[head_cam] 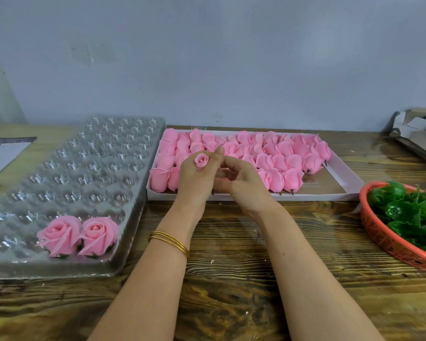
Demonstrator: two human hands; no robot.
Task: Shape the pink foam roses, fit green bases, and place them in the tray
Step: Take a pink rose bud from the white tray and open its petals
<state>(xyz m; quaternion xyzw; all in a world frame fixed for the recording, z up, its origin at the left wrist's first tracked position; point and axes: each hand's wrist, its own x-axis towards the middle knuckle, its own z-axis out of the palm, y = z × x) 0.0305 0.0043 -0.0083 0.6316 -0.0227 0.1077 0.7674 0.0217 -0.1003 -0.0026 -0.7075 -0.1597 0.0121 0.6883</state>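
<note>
My left hand [197,178] grips a small pink foam rose bud [201,160], its spiral centre facing up, over the front of the white box [342,173] full of unshaped pink roses. Close beside it on the right, my right hand [241,180] has its fingers curled, fingertips near the bud; whether they touch it is unclear. The clear plastic tray [89,168] lies to the left. Two finished pink roses [59,233] [99,233] with green bases sit in its front row. Green bases [413,212] fill a red basket [379,232] at the right edge.
A wooden table [231,254] carries everything, with a grey wall behind. A paper sheet [3,153] lies at far left and torn cardboard [418,129] at back right. Gold bangles sit on my left wrist.
</note>
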